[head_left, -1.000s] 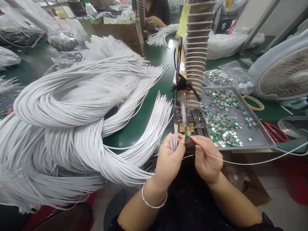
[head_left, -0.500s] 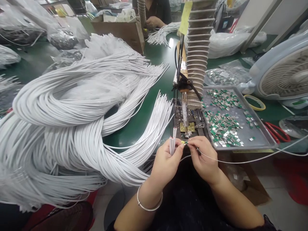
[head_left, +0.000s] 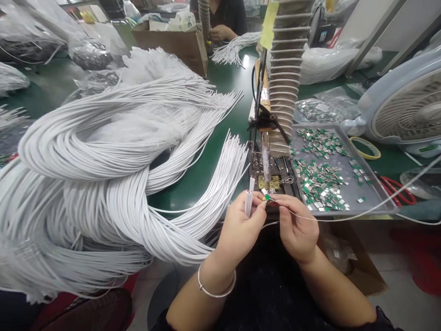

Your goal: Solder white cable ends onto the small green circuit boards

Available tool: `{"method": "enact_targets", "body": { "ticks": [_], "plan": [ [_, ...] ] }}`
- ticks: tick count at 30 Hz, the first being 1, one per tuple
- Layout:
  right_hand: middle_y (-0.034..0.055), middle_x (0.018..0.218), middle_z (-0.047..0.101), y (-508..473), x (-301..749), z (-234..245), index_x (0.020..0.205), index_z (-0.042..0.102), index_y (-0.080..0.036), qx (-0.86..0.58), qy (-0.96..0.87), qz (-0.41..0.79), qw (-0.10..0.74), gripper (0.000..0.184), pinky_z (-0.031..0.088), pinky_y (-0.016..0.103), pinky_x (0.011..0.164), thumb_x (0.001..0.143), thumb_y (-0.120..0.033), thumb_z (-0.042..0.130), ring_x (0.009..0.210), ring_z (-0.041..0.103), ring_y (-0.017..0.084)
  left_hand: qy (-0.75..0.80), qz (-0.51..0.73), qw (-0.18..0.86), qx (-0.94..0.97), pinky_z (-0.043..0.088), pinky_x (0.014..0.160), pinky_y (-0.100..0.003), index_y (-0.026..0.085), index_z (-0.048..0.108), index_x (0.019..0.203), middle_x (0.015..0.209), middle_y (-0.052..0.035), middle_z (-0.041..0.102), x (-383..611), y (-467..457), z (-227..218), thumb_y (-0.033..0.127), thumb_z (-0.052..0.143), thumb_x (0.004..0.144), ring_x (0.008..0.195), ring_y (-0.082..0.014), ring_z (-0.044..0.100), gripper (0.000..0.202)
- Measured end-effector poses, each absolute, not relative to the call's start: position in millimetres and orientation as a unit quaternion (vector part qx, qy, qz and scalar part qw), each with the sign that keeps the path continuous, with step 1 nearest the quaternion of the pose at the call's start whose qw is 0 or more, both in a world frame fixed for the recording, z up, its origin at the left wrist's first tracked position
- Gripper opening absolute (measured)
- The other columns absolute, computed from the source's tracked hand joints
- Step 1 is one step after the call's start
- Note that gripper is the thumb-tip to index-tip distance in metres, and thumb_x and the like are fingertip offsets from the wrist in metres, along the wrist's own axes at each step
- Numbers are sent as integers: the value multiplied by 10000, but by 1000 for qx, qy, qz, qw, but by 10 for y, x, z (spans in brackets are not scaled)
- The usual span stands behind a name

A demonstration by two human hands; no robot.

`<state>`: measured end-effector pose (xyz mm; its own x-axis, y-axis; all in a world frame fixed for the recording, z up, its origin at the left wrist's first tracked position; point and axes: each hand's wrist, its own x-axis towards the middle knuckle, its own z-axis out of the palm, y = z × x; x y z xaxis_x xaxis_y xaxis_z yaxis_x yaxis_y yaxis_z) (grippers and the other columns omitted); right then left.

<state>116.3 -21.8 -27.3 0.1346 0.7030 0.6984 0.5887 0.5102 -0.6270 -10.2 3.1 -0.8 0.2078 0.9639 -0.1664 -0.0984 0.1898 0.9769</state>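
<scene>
My left hand is closed around a few white cable ends that stick up between its fingers. My right hand pinches a small green circuit piece against the left thumb, with a thin wire running from it off to the right. Both hands hover at the table's front edge, just below the tip of a fixed soldering iron over a dark fixture.
A huge bundle of white cables fills the left of the green table. A grey tray holds several green and silver connectors. A fan, red scissors, a ribbed hose and another person's hand lie beyond.
My hands dipped slightly and came back up near the iron tip. The thin wire on the right has lifted higher across the tray corner.
</scene>
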Motion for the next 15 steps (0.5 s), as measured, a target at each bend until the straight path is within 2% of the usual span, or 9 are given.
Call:
{"method": "enact_targets", "body": {
  "ticks": [6, 15],
  "plan": [
    [73, 942, 708, -197, 1159, -292, 985, 614, -198, -483, -654, 54, 580, 209, 597, 364, 773, 856, -81, 498, 899, 688, 187, 464, 433, 599, 488, 441, 628, -223, 185, 524, 727, 870, -15, 608, -74, 72, 48, 206, 553, 802, 658, -100, 538, 84],
    [70, 968, 699, -158, 1158, -280, 1005, 611, -202, -481, -657, 43, 579, 246, 576, 356, 802, 843, -51, 504, 924, 671, 179, 473, 433, 578, 503, 422, 592, -214, 191, 532, 754, 759, 11, 588, -67, 98, 83, 192, 545, 809, 616, -98, 514, 56]
  ]
}}
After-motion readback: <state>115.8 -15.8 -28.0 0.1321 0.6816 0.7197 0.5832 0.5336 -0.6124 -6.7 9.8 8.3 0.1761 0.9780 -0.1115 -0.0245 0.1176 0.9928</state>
